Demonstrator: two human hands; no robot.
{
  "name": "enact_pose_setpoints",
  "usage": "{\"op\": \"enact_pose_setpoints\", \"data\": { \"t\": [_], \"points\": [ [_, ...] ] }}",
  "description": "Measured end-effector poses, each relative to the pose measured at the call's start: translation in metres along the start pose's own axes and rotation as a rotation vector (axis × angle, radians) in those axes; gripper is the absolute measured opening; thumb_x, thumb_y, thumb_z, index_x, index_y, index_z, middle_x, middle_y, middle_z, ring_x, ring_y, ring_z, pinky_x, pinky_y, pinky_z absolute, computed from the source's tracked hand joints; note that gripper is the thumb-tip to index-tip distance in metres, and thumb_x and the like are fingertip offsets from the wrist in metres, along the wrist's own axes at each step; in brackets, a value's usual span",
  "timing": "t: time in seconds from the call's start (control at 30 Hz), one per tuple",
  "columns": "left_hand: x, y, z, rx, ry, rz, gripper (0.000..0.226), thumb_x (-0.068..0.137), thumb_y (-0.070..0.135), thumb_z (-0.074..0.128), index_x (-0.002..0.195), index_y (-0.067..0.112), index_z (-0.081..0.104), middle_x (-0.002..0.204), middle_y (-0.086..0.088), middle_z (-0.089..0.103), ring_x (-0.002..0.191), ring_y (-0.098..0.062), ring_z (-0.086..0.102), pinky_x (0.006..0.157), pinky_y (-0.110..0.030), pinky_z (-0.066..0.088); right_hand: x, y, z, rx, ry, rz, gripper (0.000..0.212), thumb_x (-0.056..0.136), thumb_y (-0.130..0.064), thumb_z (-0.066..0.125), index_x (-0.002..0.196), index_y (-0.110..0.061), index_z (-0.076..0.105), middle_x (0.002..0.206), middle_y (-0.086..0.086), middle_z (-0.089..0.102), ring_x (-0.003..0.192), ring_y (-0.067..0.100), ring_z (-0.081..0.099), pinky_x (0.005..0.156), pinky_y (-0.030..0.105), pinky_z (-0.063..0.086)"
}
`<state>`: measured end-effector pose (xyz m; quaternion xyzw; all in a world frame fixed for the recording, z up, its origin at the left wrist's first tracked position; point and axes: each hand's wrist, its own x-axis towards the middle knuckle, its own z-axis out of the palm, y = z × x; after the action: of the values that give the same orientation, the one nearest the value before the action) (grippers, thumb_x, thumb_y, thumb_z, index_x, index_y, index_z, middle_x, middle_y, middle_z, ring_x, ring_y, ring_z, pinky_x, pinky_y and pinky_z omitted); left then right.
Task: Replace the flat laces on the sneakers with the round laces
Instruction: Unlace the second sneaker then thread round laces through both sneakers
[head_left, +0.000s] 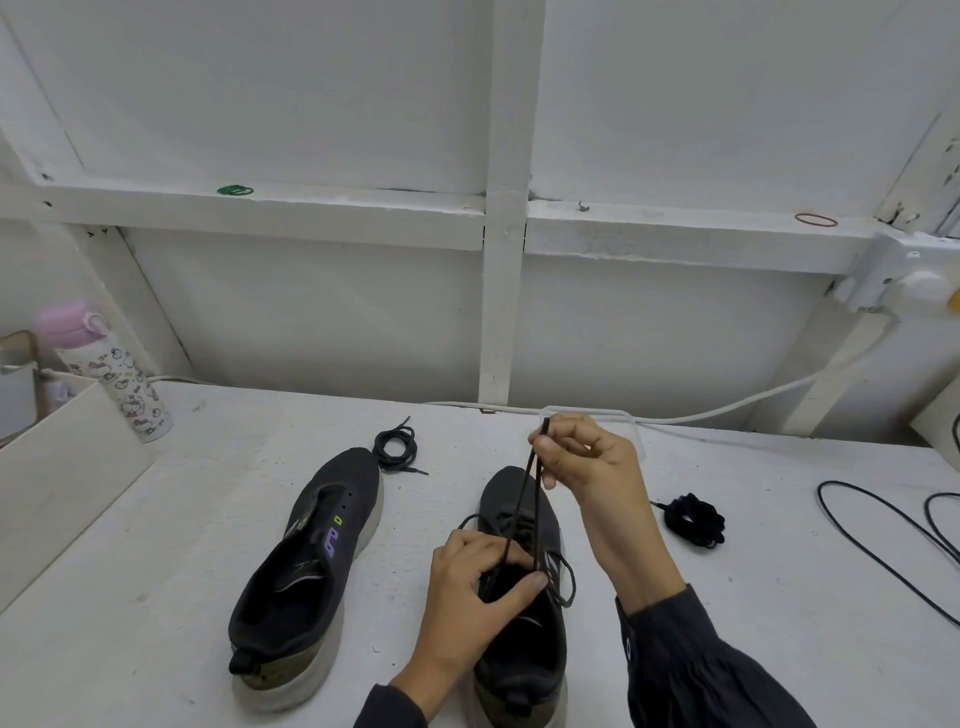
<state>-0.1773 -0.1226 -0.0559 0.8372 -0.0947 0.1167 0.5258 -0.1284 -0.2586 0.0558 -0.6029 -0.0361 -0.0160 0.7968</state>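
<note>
Two dark sneakers stand on the white table with toes pointing away. The left sneaker (311, 561) has bare eyelets and no lace. On the right sneaker (524, 613), my left hand (467, 597) grips the tongue and eyelet area. My right hand (587, 467) pinches the end of a thin dark lace (524, 499) and holds it taut above the shoe. A loose loop of that lace hangs at the shoe's right side. A coiled round lace (397, 447) lies beyond the left sneaker's toe. A bunched black lace (693, 519) lies to the right.
A pink-capped patterned bottle (117, 379) stands at the back left beside a pale board (62, 467). A white cable (727, 410) runs along the wall. Black cables (883, 540) loop at the right. The white wall frame rises behind the table.
</note>
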Motion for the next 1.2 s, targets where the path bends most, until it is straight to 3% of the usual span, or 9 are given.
{"op": "enact_pose_setpoints", "data": {
  "t": [0.1,0.2,0.33,0.67,0.87,0.93,1.03,1.13,1.2],
  "points": [
    [0.006,0.004,-0.002,-0.005,-0.021,0.028,0.014,0.072,0.053,0.069,0.082,0.043,0.067,0.1,0.025,0.066,0.111,-0.006,0.052,0.095,-0.024,0.035,-0.002,0.004,-0.002,-0.096,-0.005,0.038,0.019,0.074,-0.02,0.073,0.086,-0.005,0.07,0.074,0.014,0.054,0.06,0.024,0.042,0.052,0.024,0.04],
    [0.012,0.012,-0.003,-0.156,-0.097,0.022,0.018,0.075,0.034,0.076,0.092,0.03,0.073,0.1,0.017,0.07,0.107,-0.011,0.062,0.093,-0.021,0.044,-0.003,0.004,-0.006,-0.149,-0.037,0.027,0.007,0.086,-0.01,0.068,0.088,-0.004,0.068,0.077,0.011,0.064,0.054,0.02,0.046,0.045,0.023,0.033],
    [0.012,0.017,0.0,-0.335,-0.182,-0.077,0.016,0.076,0.01,0.079,0.089,0.017,0.074,0.09,0.002,0.075,0.09,-0.013,0.07,0.085,-0.021,0.051,-0.003,0.0,-0.006,-0.139,-0.083,0.01,0.004,0.089,-0.003,0.063,0.087,-0.001,0.066,0.073,0.009,0.068,0.049,0.015,0.049,0.044,0.021,0.036],
    [0.01,0.009,0.002,-0.331,-0.194,-0.063,0.012,0.078,0.015,0.079,0.088,0.019,0.073,0.089,0.002,0.074,0.09,-0.017,0.07,0.086,-0.024,0.053,0.015,-0.035,0.004,0.064,0.022,-0.131,0.013,0.089,0.006,0.057,0.082,-0.004,0.061,0.064,0.005,0.064,0.046,0.008,0.046,0.042,0.015,0.034],
    [0.012,0.011,0.002,-0.355,-0.189,-0.094,0.011,0.078,0.014,0.079,0.086,0.018,0.074,0.088,0.001,0.075,0.088,-0.015,0.07,0.084,-0.024,0.052,0.04,-0.04,0.007,0.117,0.043,-0.197,0.01,0.092,0.0,0.059,0.085,-0.006,0.062,0.072,0.006,0.063,0.051,0.011,0.05,0.047,0.018,0.041],
    [0.012,0.01,0.001,-0.366,-0.193,-0.101,0.01,0.079,0.013,0.079,0.086,0.017,0.074,0.088,0.001,0.075,0.088,-0.015,0.071,0.084,-0.024,0.052,0.046,-0.025,-0.001,0.01,0.05,-0.129,0.009,0.092,0.0,0.059,0.099,-0.002,0.065,0.084,0.008,0.067,0.06,0.015,0.059,0.05,0.02,0.046],
    [0.012,0.008,0.001,-0.365,-0.196,-0.106,0.01,0.079,0.012,0.079,0.087,0.015,0.074,0.088,0.001,0.074,0.088,-0.014,0.07,0.084,-0.024,0.053,0.043,-0.004,-0.026,-0.419,0.05,0.075,0.042,0.09,-0.012,0.067,0.129,-0.001,0.056,0.119,0.006,0.062,0.075,0.02,0.068,0.052,0.023,0.053],
    [0.012,0.008,0.002,-0.364,-0.19,-0.102,0.01,0.079,0.014,0.079,0.086,0.018,0.074,0.086,0.002,0.074,0.087,-0.014,0.07,0.083,-0.023,0.052,0.024,0.004,-0.047,-0.823,-0.155,0.293,0.033,0.09,-0.036,0.066,0.101,-0.005,0.072,0.09,0.003,0.071,0.057,0.011,0.065,0.045,0.023,0.046],
    [0.013,0.006,0.002,-0.356,-0.186,-0.093,0.01,0.078,0.018,0.079,0.086,0.019,0.074,0.086,0.002,0.074,0.086,-0.014,0.07,0.083,-0.024,0.052,0.008,0.01,-0.052,-0.872,-0.363,0.436,0.044,0.089,-0.049,0.063,0.082,-0.008,0.075,0.079,0.007,0.074,0.055,0.013,0.062,0.044,0.02,0.038]
  ]
}}
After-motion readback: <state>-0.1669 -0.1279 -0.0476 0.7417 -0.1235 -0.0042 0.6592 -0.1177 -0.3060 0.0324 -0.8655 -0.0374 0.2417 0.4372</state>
